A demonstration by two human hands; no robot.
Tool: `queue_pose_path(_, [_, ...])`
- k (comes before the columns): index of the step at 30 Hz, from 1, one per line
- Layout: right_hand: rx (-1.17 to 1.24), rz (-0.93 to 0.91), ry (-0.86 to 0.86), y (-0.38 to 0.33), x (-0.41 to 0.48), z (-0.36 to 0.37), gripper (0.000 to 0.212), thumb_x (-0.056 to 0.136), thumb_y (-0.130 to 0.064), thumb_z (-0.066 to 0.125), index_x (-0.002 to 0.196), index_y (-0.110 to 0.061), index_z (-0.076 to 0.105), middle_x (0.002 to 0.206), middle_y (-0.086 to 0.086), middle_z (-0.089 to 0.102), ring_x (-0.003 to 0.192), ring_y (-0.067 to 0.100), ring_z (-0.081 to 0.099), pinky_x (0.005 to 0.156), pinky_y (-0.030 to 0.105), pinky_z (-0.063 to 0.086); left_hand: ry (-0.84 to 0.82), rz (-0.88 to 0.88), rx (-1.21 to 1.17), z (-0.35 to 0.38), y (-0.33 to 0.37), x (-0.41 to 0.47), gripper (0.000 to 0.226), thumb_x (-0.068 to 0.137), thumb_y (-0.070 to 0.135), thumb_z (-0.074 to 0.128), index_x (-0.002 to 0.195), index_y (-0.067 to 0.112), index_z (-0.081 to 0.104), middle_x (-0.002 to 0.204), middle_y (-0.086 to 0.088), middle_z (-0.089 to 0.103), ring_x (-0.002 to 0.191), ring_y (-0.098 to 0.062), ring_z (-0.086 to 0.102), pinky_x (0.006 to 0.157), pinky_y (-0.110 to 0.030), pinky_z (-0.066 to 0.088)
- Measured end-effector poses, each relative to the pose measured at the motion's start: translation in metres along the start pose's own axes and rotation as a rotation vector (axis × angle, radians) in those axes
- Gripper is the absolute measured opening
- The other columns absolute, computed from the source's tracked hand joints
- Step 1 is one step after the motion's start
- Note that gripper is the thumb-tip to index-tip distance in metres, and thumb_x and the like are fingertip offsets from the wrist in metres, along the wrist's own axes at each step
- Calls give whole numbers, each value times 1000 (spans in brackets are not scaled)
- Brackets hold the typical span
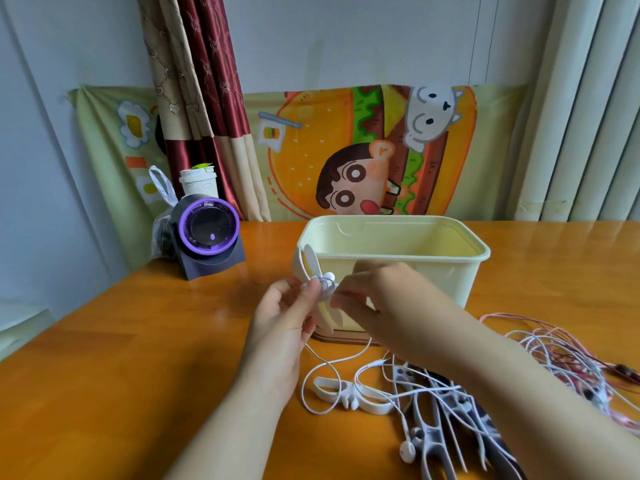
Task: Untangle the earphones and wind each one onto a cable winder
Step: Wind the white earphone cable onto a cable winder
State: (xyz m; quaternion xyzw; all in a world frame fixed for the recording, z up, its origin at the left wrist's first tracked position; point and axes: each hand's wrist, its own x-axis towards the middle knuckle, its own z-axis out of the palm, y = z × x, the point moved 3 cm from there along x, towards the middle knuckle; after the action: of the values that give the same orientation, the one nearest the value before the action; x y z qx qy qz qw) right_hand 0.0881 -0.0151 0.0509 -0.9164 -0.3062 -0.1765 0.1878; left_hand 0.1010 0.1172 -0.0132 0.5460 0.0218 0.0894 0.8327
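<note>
1. Pinched narrow between thumb and fingers of the left hand (289,311): the middle of a white cable winder (320,289), held upright above the table, just in front of the near left corner of the cream tub (446,271).
2. Closed on the same winder's hub from the other side: fingertips of the right hand (375,299), nipping a turn of white earphone cable (332,363) wound there.
3. Hanging from the hub down to the table, nearer than the tub: that cable, looping past a second white winder (349,393) lying flat, ending in an earbud (407,450) further toward the near edge.
4. Beside that winder, to its right and partly under the right forearm: a heap of pale grey winders (436,434) crossed by white wire.
5. Right of the tub, past the forearm: a tangle of pink and white earphones (568,355), spread nearly to the frame's right edge.
6. Left of the tub, well apart: a purple-ringed device (207,233) with a cup (198,181) and a plastic bag (161,216) behind it.
7. Directly behind the hands: the tub wall, close, blocking forward reach.
8. Left of the tub and nearer than the device: bare orange table (121,358), open.
</note>
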Motion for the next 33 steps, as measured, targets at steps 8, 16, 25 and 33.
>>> queue_pose_path(8, [116, -42, 165, 6, 1, -16, 13, 87, -29, 62, 89, -23, 74, 83, -10, 59, 65, 3, 53, 59, 23, 45, -77, -13, 120, 7, 2, -6, 43, 66, 32, 70, 106, 19, 64, 87, 6, 74, 74, -1, 70, 67, -20, 47])
queue_pose_path(16, [332, 15, 130, 15, 1, -14, 7, 91, -21, 60, 89, -21, 67, 80, -17, 67, 72, 6, 65, 70, 27, 51, -163, -146, 34, 13, 0, -11, 42, 66, 26, 71, 106, 14, 65, 65, 7, 65, 50, -1, 55, 59, -23, 39])
queue_pose_path(25, [510, 126, 207, 26, 3, -11, 9, 89, -17, 64, 83, -12, 69, 71, -4, 71, 64, -2, 65, 61, 8, 46, -240, -146, 23, 14, 3, -14, 33, 75, 23, 65, 107, 14, 65, 94, -6, 76, 55, -1, 58, 62, -23, 38])
queue_pose_path(33, [546, 153, 284, 33, 2, -22, 10, 80, -29, 71, 75, -21, 69, 72, 3, 69, 70, 24, 61, 62, 32, 47, -337, -74, 73, 17, 4, -14, 37, 74, 23, 65, 110, 12, 61, 106, -9, 74, 90, -13, 68, 77, -29, 41])
